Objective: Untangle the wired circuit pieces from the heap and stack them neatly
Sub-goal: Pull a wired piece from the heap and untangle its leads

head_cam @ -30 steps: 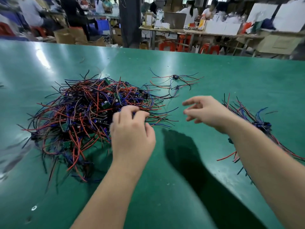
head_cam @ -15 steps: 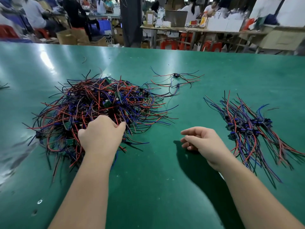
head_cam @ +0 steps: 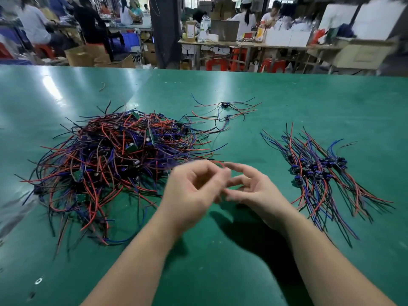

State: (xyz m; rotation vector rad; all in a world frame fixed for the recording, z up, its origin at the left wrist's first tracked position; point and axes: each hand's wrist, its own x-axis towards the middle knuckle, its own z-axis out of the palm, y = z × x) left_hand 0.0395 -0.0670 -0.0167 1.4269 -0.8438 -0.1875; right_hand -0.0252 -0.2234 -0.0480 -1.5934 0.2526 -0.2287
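Head view: the heap sits left of the hands, the stack to their right. Now the left hand has quit the heap and met the right hand, fingers curled together (blur hides any pinched wire); probably one piece is out, awaiting stacking.

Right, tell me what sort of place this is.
Most likely an electronics assembly workshop. A heap of wired circuit pieces and a sorted stack lie on a green worktable, and behind it people sit at benches among cardboard boxes and red stools.
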